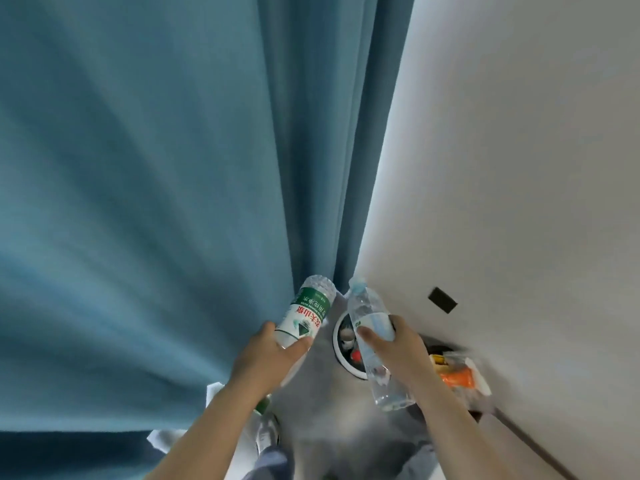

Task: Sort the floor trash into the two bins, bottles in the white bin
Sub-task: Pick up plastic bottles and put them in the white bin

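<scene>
My left hand [268, 356] grips a clear plastic bottle with a green and white label [307, 313], its base pointing up and away. My right hand [394, 348] holds a second clear bottle with a pale blue label [370, 337], cap end up, base down. Both bottles hover just above the white bin [337, 341], whose round rim shows between my hands with some trash inside. A dark bin [446, 351] at the right holds orange and yellow wrappers and is partly blurred.
A blue curtain [156, 168] fills the left and centre. A white wall [519, 150] with a dark socket [442, 300] stands at the right. White paper [214, 389] and a green item [262, 407] lie on the grey floor under my left arm, next to my shoe.
</scene>
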Demonstrator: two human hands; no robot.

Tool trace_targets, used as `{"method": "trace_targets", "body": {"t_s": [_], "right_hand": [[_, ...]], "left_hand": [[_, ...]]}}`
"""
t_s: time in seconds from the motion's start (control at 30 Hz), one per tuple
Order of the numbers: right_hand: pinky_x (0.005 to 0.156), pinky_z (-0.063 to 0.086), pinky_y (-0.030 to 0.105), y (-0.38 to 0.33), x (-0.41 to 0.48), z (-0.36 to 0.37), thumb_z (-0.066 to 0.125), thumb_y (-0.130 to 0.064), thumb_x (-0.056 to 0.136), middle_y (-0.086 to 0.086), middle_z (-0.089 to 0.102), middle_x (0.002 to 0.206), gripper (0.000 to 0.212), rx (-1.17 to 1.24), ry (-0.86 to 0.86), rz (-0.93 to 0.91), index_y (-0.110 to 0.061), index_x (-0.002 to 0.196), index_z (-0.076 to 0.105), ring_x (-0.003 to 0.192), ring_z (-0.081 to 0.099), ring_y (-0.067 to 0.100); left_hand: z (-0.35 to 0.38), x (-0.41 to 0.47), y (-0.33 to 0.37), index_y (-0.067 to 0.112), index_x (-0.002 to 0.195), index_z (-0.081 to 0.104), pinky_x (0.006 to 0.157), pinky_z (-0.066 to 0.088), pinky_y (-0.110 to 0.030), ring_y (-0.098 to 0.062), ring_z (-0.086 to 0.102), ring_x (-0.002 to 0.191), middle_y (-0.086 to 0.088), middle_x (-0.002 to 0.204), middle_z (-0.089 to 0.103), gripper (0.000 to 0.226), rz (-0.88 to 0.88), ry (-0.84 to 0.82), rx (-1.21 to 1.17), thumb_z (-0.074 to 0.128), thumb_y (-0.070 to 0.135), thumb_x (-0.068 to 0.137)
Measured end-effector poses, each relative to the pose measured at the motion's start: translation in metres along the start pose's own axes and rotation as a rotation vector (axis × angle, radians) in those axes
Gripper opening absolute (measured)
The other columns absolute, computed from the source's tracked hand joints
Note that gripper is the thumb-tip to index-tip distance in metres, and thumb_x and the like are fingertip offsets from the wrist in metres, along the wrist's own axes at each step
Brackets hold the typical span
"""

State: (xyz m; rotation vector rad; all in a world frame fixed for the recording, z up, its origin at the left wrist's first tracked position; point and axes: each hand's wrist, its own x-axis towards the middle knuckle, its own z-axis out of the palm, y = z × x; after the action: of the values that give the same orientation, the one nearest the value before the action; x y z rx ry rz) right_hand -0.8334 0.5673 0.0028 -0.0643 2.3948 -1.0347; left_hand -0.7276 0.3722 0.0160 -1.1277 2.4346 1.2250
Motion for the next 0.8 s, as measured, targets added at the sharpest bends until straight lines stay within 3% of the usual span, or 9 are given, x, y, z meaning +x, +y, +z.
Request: {"method": "trace_targets", "body": {"t_s": [0.07, 0.13, 0.2, 0.33, 0.47, 0.63, 0.8], "right_hand": [[0.056, 0.044, 0.014, 0.002, 0.010, -0.004, 0.062, -0.050, 0.086, -0.001, 0.058, 0.098, 0.043, 0.022, 0.023, 0.024, -0.022, 0.112, 0.043, 0.077, 0.057, 0.008], [0.074, 0.053, 0.030, 0.002, 0.023, -0.004, 0.063, -0.054, 0.083, -0.001, 0.060, 0.100, 0.054, 0.050, 0.062, 0.065, -0.016, 0.119, 0.048, 0.087, 0.061, 0.017], [0.081, 0.055, 0.039, 0.000, 0.037, -0.004, 0.063, -0.057, 0.081, 0.000, 0.062, 0.101, 0.058, 0.072, 0.099, 0.096, -0.015, 0.120, 0.050, 0.090, 0.062, 0.019], [0.083, 0.055, 0.039, -0.010, 0.062, 0.001, 0.064, -0.055, 0.080, -0.001, 0.062, 0.103, 0.058, 0.129, 0.169, 0.171, -0.016, 0.121, 0.051, 0.091, 0.062, 0.018], [0.080, 0.055, 0.035, -0.005, 0.079, 0.008, 0.067, -0.054, 0.078, 0.001, 0.060, 0.112, 0.070, 0.192, 0.183, 0.289, -0.015, 0.132, 0.045, 0.094, 0.061, 0.018], [0.076, 0.051, 0.034, 0.013, 0.090, 0.005, 0.068, -0.042, 0.080, 0.004, 0.059, 0.112, 0.066, 0.252, 0.213, 0.411, -0.014, 0.134, 0.044, 0.095, 0.060, 0.021], [0.076, 0.049, 0.033, 0.042, 0.110, -0.015, 0.068, -0.037, 0.082, 0.002, 0.055, 0.110, 0.065, 0.276, 0.189, 0.475, -0.011, 0.136, 0.042, 0.096, 0.057, 0.021]], "left_hand": [[0.003, 0.018, 0.012, 0.021, 0.104, 0.050, 0.070, 0.049, -0.030, -0.021, 0.063, 0.085, -0.001, 0.098, 0.064, 0.049, 0.030, -0.038, 0.007, 0.065, 0.058, 0.076], [0.004, 0.039, 0.023, 0.020, 0.103, 0.049, 0.070, 0.051, -0.031, -0.021, 0.063, 0.083, -0.001, 0.097, 0.064, 0.050, 0.060, -0.073, 0.017, 0.067, 0.058, 0.075], [0.001, 0.061, 0.033, 0.021, 0.103, 0.048, 0.068, 0.052, -0.030, -0.019, 0.063, 0.082, 0.000, 0.096, 0.063, 0.050, 0.087, -0.107, 0.034, 0.068, 0.058, 0.074], [-0.008, 0.107, 0.053, 0.020, 0.104, 0.048, 0.061, 0.044, -0.026, -0.017, 0.061, 0.083, 0.000, 0.098, 0.061, 0.052, 0.138, -0.165, 0.133, 0.066, 0.059, 0.076], [-0.005, 0.144, 0.067, 0.018, 0.108, 0.049, 0.067, 0.045, -0.027, -0.020, 0.061, 0.087, -0.003, 0.101, 0.062, 0.056, 0.168, -0.248, 0.213, 0.065, 0.060, 0.075], [0.015, 0.174, 0.081, 0.016, 0.111, 0.048, 0.077, 0.050, -0.031, -0.024, 0.060, 0.092, -0.005, 0.106, 0.061, 0.058, 0.193, -0.345, 0.305, 0.065, 0.059, 0.076], [0.051, 0.196, 0.101, 0.012, 0.114, 0.045, 0.076, 0.047, -0.030, -0.025, 0.058, 0.094, -0.008, 0.112, 0.059, 0.057, 0.155, -0.414, 0.351, 0.065, 0.053, 0.079]]}}
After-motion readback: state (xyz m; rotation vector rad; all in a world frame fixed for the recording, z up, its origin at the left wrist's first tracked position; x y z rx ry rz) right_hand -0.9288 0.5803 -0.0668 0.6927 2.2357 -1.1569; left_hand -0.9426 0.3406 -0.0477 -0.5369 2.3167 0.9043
